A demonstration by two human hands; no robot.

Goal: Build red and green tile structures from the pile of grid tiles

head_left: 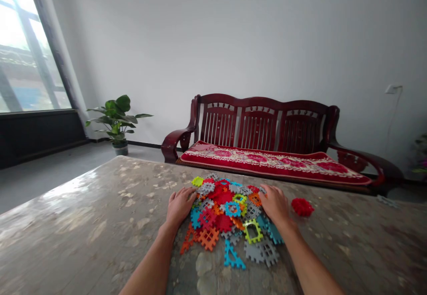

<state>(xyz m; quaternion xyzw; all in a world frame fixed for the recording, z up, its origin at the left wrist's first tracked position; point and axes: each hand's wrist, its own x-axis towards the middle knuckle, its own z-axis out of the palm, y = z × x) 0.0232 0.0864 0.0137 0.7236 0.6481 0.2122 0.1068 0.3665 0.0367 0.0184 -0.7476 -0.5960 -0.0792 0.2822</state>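
Note:
A heap of flat, notched plastic building pieces point(225, 197) in red, orange, blue, yellow-green and grey lies on the table in front of me. My left hand point(182, 201) rests against the heap's left side, fingers stretched out and holding nothing. On the opposite side, my right hand point(275, 204) touches the edge pieces, its fingers also extended. A yellow-green square frame piece point(252, 231) and a blue triangular piece point(232, 256) lie at the near side. An orange window-like piece point(209, 238) sits at the front left.
A red cluster of pieces point(302, 207) lies apart, right of my right hand. Grey pieces point(387, 201) are at the table's far right. Behind the patterned table point(100, 215) stands a dark wooden bench point(260, 126); a potted plant point(116, 117) is at the left.

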